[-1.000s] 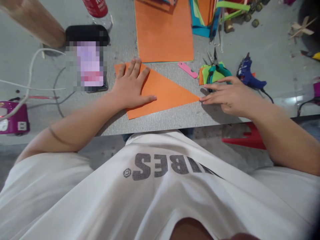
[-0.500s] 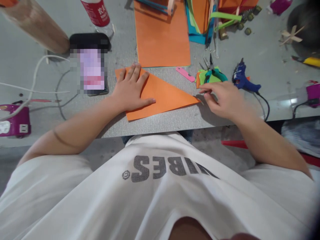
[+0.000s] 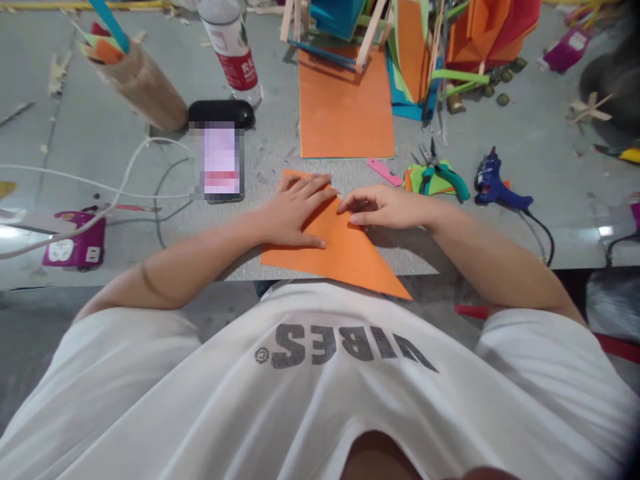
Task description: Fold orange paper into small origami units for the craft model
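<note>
A folded orange paper (image 3: 345,257) lies at the table's front edge, its pointed corner sticking out over the edge toward my shirt. My left hand (image 3: 300,212) rests flat on its left part with the fingers spread. At the paper's upper right edge is my right hand (image 3: 383,205), fingers curled and thumb and index finger apart, the fingertips touching or just above the paper. Behind them lies a stack of orange sheets (image 3: 347,113). A pink cutter (image 3: 384,171) lies behind my right hand, beside teal-handled pliers (image 3: 443,177) on small green papers.
A blue glue gun (image 3: 500,187) with a black cord lies to the right. At left are a phone (image 3: 220,160), white cables, a purple power socket (image 3: 75,243), a cardboard tube (image 3: 150,93) and a bottle (image 3: 237,63). Wooden frames and coloured paper shapes stand at the back.
The orange paper has turned, its pointed corner swinging from the right toward my body. My right hand has moved left to the paper's upper edge. The view has shifted slightly.
</note>
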Tool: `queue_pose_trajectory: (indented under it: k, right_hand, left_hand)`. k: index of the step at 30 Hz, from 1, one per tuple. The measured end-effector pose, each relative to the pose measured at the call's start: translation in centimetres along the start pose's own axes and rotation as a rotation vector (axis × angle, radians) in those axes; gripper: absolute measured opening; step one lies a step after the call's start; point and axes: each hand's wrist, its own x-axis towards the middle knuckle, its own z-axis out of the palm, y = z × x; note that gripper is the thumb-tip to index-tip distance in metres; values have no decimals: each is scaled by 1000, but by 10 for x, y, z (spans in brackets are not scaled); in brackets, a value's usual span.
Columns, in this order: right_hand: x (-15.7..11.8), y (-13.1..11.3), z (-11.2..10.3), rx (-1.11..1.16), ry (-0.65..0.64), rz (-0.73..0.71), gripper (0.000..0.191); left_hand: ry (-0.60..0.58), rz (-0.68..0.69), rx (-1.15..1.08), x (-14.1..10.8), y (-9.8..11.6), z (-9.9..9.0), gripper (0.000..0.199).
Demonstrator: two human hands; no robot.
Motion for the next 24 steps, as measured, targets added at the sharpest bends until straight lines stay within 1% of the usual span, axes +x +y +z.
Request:
queue_pose_trajectory:
  k: [2, 3, 4, 6, 7, 9, 10, 12, 13, 14, 16, 18, 19, 20, 21, 22, 23, 24]
  right_hand:
    - [20, 0, 14, 54, 115, -9, 36]
    - [26, 1, 20, 64, 166, -17, 35]
    - [31, 1, 23, 68, 215, -27, 35]
    - [33, 3, 24, 57, 323, -55, 36]
    - [31, 4, 22, 40, 395, -72, 37]
    - [25, 7, 14, -3, 568, -117, 39]
    - [22, 10, 9, -22, 656, -140, 40]
    - [18, 16, 2, -36, 808, -194, 42]
    - [18, 19, 0, -24, 868, -226, 44]
    - [19, 22, 0, 2, 922, -256, 46]
    - [23, 28, 2, 80, 1019, -307, 49]
    - [29, 33, 6, 166, 1096, -326, 49]
    - [32, 35, 9, 197, 1123, -322, 47]
    - [34, 37, 11, 218, 1140, -313, 46]
    - [36, 39, 12, 229, 1148, -300, 45]
    - [37, 41, 13, 234, 1151, -285, 46]
    - [39, 43, 13, 237, 1150, -270, 47]
    - [39, 43, 14, 250, 1146, -258, 48]
  left_hand:
    - [27, -3, -32, 0, 4, -1, 119]
    - [59, -23, -37, -1, 5, -2, 115]
    - [106, -59, -34, -1, 5, -3, 110]
    - [239, -170, -9, -3, 2, -4, 106]
    - [314, -235, 7, -4, 0, -3, 106]
    - [441, -344, 35, -4, -5, -1, 116]
    - [476, -377, 42, -4, -7, 2, 123]
    - [493, -404, 8, -1, -7, 9, 134]
    - [493, -409, -68, 1, -5, 12, 134]
    - [520, -413, -208, 3, -3, 16, 133]
    - [611, -412, -641, 6, 5, 23, 129]
    - [670, -410, -1097, 9, 13, 27, 137]
    - [687, -408, -1266, 10, 16, 29, 145]
    - [708, -403, -1375, 11, 18, 29, 151]
    - [737, -393, -1427, 12, 18, 30, 157]
    - [770, -375, -1426, 12, 18, 30, 159]
    - [801, -349, -1382, 13, 18, 30, 155]
    - [824, -320, -1306, 12, 16, 31, 147]
